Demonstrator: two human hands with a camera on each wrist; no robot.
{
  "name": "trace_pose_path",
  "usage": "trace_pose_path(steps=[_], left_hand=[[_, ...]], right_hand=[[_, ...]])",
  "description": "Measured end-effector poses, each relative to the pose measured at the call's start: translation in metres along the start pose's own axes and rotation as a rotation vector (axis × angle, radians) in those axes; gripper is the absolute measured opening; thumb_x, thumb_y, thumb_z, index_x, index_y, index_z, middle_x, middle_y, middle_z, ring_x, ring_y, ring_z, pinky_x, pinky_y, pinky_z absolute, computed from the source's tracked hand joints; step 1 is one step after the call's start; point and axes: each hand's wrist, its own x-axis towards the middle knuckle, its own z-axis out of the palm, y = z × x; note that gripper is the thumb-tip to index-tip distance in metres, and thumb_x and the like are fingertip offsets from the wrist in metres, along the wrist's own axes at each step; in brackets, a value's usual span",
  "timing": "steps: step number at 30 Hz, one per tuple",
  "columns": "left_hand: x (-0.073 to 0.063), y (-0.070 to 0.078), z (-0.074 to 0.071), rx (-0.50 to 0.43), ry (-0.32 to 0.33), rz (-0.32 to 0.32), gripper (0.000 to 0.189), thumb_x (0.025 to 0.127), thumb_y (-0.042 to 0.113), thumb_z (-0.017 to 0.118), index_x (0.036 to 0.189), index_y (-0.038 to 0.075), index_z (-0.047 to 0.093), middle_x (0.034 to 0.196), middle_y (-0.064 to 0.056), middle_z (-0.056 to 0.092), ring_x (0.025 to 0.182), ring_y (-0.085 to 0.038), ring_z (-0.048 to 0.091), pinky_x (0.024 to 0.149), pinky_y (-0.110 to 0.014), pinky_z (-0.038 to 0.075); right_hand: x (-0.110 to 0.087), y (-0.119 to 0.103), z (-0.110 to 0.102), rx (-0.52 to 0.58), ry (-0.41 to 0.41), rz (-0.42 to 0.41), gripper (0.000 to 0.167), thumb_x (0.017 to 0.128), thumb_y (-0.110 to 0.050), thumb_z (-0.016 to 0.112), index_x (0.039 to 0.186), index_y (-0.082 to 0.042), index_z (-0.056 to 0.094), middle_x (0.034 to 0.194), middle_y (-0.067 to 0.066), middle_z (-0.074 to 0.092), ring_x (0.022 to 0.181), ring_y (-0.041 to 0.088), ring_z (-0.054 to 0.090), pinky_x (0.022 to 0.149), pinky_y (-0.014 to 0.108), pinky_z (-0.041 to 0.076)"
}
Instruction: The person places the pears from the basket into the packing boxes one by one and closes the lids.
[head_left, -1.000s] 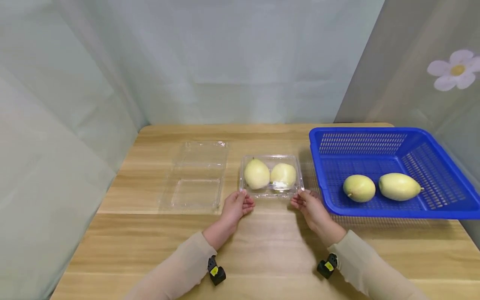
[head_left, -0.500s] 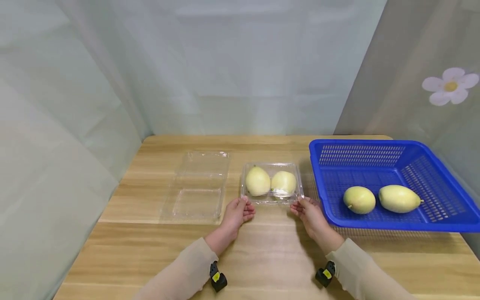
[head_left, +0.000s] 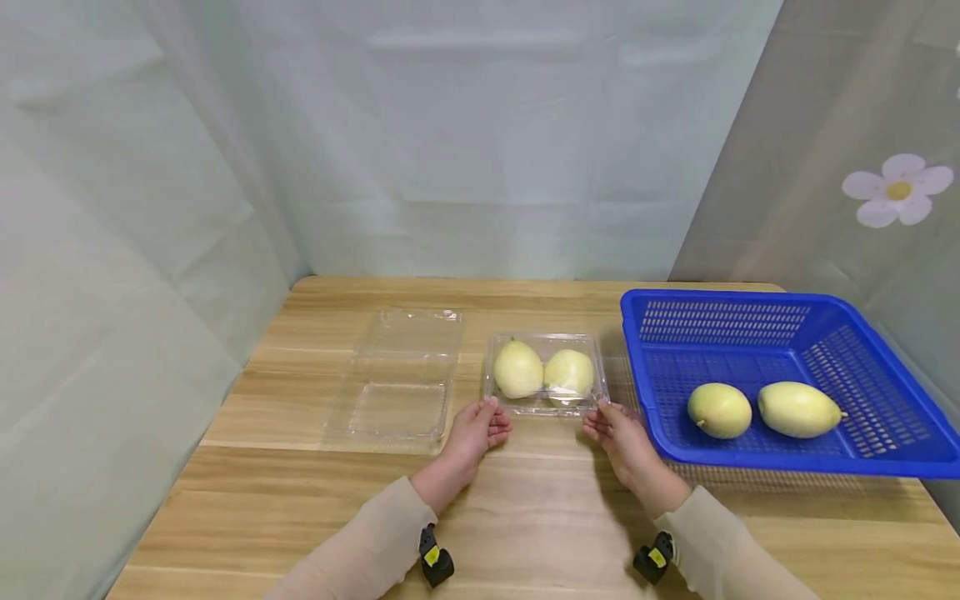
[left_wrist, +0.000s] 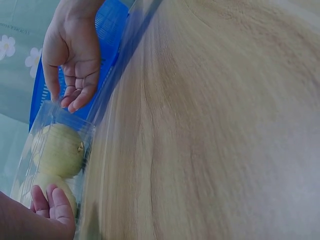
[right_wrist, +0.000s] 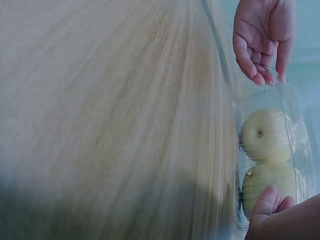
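Note:
A clear plastic clamshell box (head_left: 543, 410) stands mid-table with its lid down over two small pale yellow-green melons, a left melon (head_left: 517, 370) and a right melon (head_left: 568, 372). At its near left corner my left hand (head_left: 469, 433) pinches the rim, thumb on top and fingers loosely bent. My right hand (head_left: 621, 433) grips the near right corner the same way. In the left wrist view, the right hand (left_wrist: 75, 57) has its thumb right at the box corner. The left hand (right_wrist: 265, 37) appears likewise in the right wrist view.
A blue perforated basket (head_left: 652, 417) stands to the right, holding a rounder melon (head_left: 720, 410) and a longer melon (head_left: 799, 409). On the left an opened clear clamshell box (head_left: 397, 408) lies flat on the wooden table (head_left: 300, 500). Pale curtains (head_left: 487, 142) hang behind.
The head view has tilted up, so everything sits lower in the frame. Both hands stay at the near corners of the lidded box, which has not visibly moved on the table.

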Motion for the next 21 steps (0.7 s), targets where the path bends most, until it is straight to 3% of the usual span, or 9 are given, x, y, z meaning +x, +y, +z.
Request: trace_pose_path(steps=[11,16,21], left_hand=[[-0.01,0.0,-0.004,-0.066,-0.042,-0.081,0.038,0.104,0.026,0.037,0.109,-0.01,0.049,0.085,-0.004,0.057,0.079,-0.013,0.059,0.08,-0.026,0.056],[-0.017,0.005,-0.004,-0.069,-0.089,-0.113,0.046,0.105,0.031,0.032,0.11,-0.012,0.048,0.084,-0.006,0.059,0.079,-0.014,0.061,0.082,-0.029,0.056],[-0.024,0.012,-0.001,-0.028,-0.139,-0.106,0.044,0.104,0.026,0.031,0.114,-0.015,0.047,0.094,-0.013,0.063,0.083,-0.015,0.063,0.089,-0.035,0.055]], right_hand=[[-0.017,-0.003,0.004,-0.04,-0.025,0.096,0.032,0.102,-0.021,0.031,0.112,0.008,0.043,0.087,0.0,0.055,0.081,0.01,0.054,0.075,0.019,0.052],[-0.026,-0.008,0.006,-0.09,-0.059,0.105,0.034,0.1,-0.016,0.035,0.118,0.013,0.042,0.087,0.0,0.059,0.081,0.011,0.058,0.075,0.02,0.053],[-0.034,-0.013,0.009,-0.148,-0.083,0.066,0.035,0.099,-0.008,0.037,0.121,0.018,0.042,0.085,0.001,0.064,0.079,0.01,0.062,0.074,0.021,0.054]])
